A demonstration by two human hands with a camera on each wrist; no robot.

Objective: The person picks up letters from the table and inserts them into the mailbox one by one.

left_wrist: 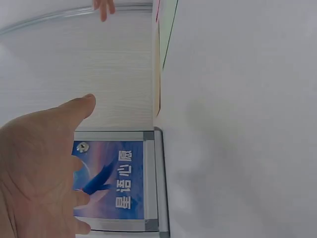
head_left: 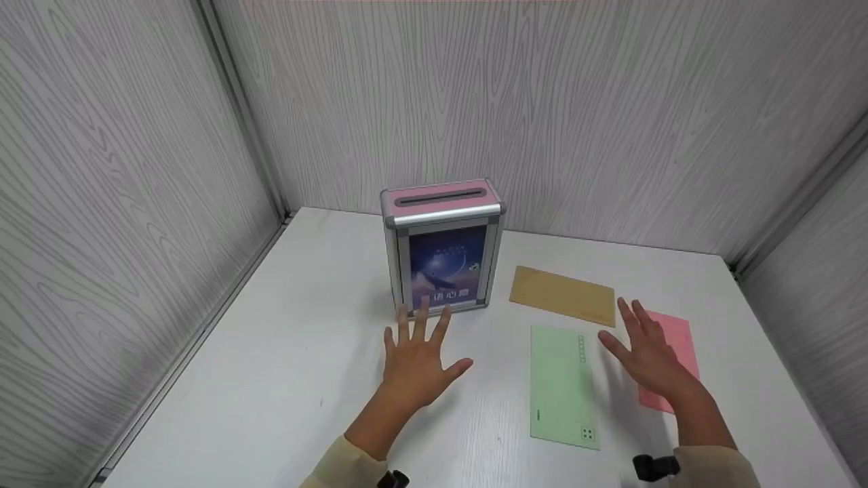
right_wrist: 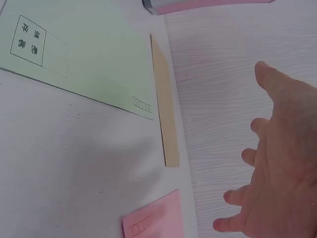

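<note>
My left hand (head_left: 415, 369) hovers with spread fingers in front of an upright box (head_left: 444, 251) that has a pink slotted top and a blue picture. In the left wrist view the hand (left_wrist: 42, 173) overlaps part of the box's picture (left_wrist: 111, 178), holding nothing. My right hand (head_left: 651, 359), fingers apart and empty, is raised over the pink envelope (head_left: 678, 339), partly hiding it. Left of that hand lies a green envelope (head_left: 563, 386), and a brown envelope (head_left: 563, 295) lies behind it. The right wrist view shows the right hand (right_wrist: 282, 163) touching nothing.
The white table (head_left: 271, 339) carries the box near its back edge. A grey wood-grain panel (head_left: 542, 115) rises behind it, with further panels at the left (head_left: 115, 169) and right (head_left: 814, 285) sides.
</note>
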